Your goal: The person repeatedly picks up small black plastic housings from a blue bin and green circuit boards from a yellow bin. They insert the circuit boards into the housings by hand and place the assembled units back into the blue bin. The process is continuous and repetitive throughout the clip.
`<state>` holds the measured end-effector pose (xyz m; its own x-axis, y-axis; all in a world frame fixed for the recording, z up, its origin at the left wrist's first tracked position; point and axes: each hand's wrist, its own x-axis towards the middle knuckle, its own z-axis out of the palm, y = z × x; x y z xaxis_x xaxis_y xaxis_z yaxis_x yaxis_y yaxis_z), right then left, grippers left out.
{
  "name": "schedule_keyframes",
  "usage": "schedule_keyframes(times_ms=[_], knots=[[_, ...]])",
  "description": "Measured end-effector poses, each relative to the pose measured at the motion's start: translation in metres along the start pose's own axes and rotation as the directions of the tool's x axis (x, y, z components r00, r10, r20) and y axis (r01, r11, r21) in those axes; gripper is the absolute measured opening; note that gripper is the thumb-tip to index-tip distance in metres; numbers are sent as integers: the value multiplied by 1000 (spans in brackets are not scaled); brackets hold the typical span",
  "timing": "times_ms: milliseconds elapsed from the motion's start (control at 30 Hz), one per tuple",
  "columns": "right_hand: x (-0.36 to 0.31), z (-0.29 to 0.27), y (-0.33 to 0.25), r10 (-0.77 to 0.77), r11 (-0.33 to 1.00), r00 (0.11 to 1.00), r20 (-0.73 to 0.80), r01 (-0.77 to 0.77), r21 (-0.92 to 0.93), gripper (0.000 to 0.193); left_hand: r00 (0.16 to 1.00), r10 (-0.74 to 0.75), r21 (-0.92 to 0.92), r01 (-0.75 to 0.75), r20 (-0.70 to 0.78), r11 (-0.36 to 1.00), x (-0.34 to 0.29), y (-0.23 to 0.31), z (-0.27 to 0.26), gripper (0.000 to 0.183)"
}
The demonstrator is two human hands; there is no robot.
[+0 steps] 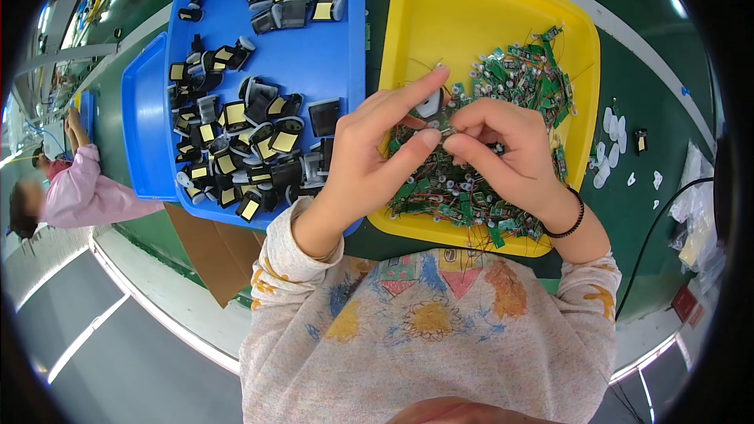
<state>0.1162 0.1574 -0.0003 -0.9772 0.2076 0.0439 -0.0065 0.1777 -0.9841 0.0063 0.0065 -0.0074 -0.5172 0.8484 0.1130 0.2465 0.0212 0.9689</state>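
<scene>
Patterned cotton, grey with yellow, blue and orange prints, covered the person's chest at the bottom of the view. Both forearms rose from it to meet over the near edge of a yellow tray.

The left hand had its fingers curled inward, with the index finger stretched up and the thumb pressed toward the right hand. The right hand, wearing a black band at the wrist, had its fingertips pinched narrowly together. Between the two sets of fingertips sat a small part, held by both hands just above the tray; it was too small to tell more of its shape.

Under and beyond the hands, a tangled heap of small green circuit boards with thin wires filled the near and right part of the yellow tray, while its far left part lay bare.

To the left, a blue tray held many black and grey casings with yellow pads. A second blue tray lay just beside it, farther left. On the green table to the right, small white pieces lay scattered.

Far off at the left edge, another person in a pink sleeve sat at the same bench.
</scene>
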Motion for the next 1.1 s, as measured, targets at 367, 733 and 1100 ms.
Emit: schedule_keyframes(times_ms=[367, 733, 1100], knots=[[112, -87, 24, -439, 530, 898, 16, 273, -803, 9, 963, 172, 918, 129, -206, 374, 25, -20, -55, 42], [190, -190, 111, 8, 543, 993, -119, -104, -833, 30, 974, 141, 903, 105, -178, 417, 51, -52, -65, 16], [35, -33, -7, -105, 761, 900, 422, 346, -548, 18, 957, 129, 943, 224, -261, 245, 45, -51, -56, 24]])
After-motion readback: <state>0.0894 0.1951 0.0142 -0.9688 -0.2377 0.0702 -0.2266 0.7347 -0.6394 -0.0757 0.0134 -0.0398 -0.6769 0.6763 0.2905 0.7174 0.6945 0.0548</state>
